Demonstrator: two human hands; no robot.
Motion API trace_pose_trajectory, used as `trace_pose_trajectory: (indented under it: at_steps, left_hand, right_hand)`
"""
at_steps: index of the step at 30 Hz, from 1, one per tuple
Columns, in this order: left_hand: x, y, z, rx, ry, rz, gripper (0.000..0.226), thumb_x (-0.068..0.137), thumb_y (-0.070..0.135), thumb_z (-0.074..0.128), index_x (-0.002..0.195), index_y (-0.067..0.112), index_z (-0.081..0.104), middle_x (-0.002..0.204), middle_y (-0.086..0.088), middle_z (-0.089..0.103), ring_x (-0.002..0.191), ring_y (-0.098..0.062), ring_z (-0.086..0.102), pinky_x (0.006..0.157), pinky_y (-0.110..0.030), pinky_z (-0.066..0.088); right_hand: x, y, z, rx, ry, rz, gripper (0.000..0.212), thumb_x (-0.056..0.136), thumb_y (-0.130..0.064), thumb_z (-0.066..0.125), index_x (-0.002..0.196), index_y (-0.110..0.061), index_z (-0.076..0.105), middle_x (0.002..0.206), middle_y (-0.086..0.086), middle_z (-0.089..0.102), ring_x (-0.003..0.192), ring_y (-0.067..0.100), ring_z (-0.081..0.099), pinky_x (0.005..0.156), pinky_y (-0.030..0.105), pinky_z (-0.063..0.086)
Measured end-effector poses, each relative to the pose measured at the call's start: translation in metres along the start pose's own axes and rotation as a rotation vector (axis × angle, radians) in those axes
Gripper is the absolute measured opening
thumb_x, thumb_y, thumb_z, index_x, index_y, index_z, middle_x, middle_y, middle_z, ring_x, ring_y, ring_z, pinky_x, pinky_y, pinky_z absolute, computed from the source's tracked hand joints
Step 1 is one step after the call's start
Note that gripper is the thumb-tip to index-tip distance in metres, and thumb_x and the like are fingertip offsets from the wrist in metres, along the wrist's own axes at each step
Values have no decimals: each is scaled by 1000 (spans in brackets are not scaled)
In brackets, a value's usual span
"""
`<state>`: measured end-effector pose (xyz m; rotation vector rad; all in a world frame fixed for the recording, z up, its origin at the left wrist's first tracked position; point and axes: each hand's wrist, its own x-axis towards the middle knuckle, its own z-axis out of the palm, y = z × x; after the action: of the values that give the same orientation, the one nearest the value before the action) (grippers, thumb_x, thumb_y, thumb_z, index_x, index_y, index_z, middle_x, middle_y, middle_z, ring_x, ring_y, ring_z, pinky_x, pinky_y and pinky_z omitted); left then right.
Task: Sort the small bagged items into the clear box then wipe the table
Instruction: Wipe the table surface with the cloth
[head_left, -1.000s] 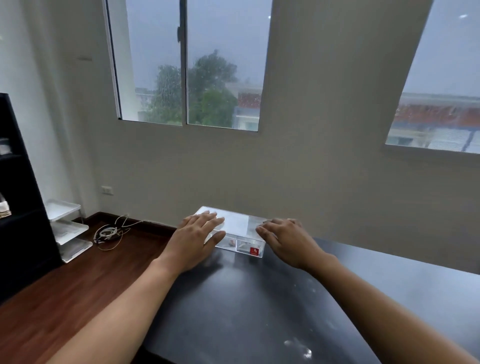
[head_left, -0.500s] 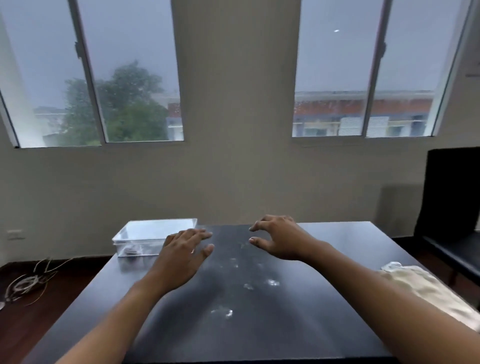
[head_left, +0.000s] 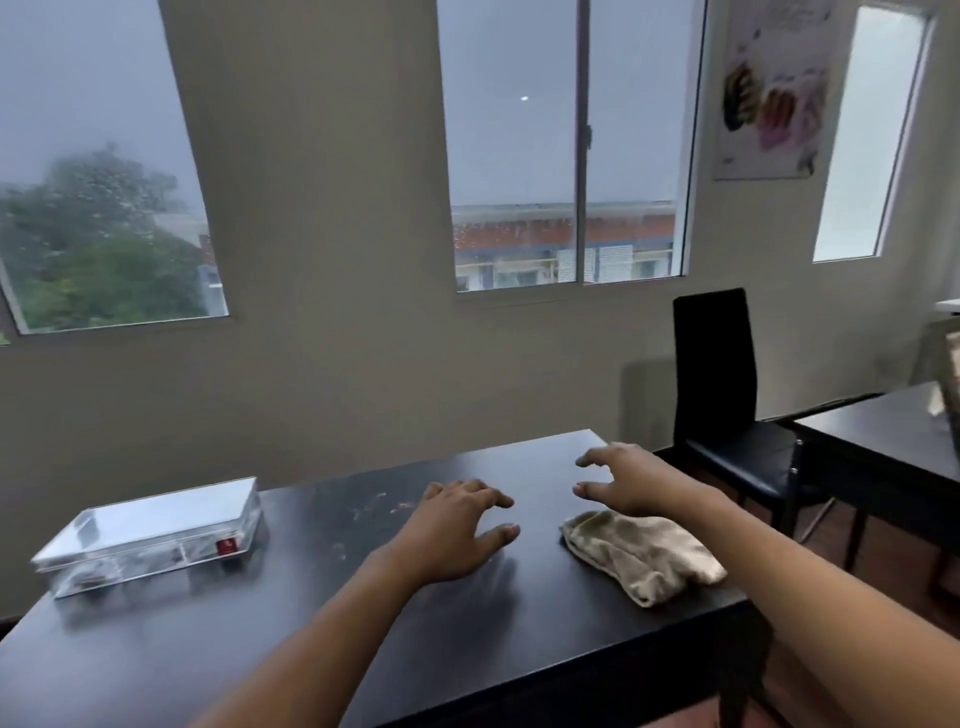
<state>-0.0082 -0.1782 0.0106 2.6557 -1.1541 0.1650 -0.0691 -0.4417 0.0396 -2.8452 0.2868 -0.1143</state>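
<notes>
On the black table (head_left: 311, 649), clear box (head_left: 150, 530) lies lengthwise left-right; both hands spread, empty.

The clear box (head_left: 150, 535) at left is motion-blurred, its contents unreadable, and the bottom frame edge cuts off the worktop (head_left: 260, 649).

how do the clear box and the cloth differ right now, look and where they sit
The clear box is rigid, transparent and flat-lidded, shut with small items inside; the cloth is soft, beige and crumpled. The clear box sits at the table's left end, away from both hands; the cloth lies near the right edge, just under the right hand, whose fingers are spread and not gripping it. Both rest on the dark table.
</notes>
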Motion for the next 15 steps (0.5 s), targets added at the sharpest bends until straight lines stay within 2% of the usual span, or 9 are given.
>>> trace_pose_trajectory:
  at_steps: [3,6,9,11,13,15]
  left_hand:
    - [22,31,10,-27,-57,1,56,101,60,48,146,29,55,152,1,53,142,-22,45,118,-42,28]
    - [38,56,23,-31,-63,-13,65,98,68,43,146,26,55,152,0,49,142,-23,43,119,-43,27]
    - [48,79,37,-54,-76,-66,70,93,76,42,137,25,63,145,-3,52,138,-25,43,117,-43,29]
    - [50,89,47,-50,-114,-89,72,89,79,46,134,25,61,140,-6,53,134,-28,44,115,-44,32]
    - [50,93,54,-67,-143,-104,71,86,74,54,136,24,55,136,-10,52,131,-31,45,113,-44,37]
    - [52,94,53,-152,-161,-124,60,85,64,63,132,27,54,132,-11,52,123,-30,50,104,-40,42]
  right_hand:
    - [-10,27,-3,-28,-83,122,74,91,-59,65,153,-25,44,157,7,43,143,25,44,115,34,37]
    - [-23,45,-2,-21,-123,162,87,87,-60,70,157,-19,38,157,8,45,142,24,46,110,28,38]
    - [-32,55,-2,3,-125,184,100,79,-60,78,159,-19,33,158,4,45,142,22,46,110,27,39]
    - [-36,58,-2,16,-132,195,107,75,-61,82,160,-19,31,157,4,47,141,22,48,110,27,41]
    - [-37,60,0,32,-135,198,109,71,-61,85,158,-21,33,153,5,49,138,23,49,111,29,41]
    - [-36,61,2,92,-138,208,103,68,-56,89,154,-25,40,136,3,56,125,20,56,106,29,46]
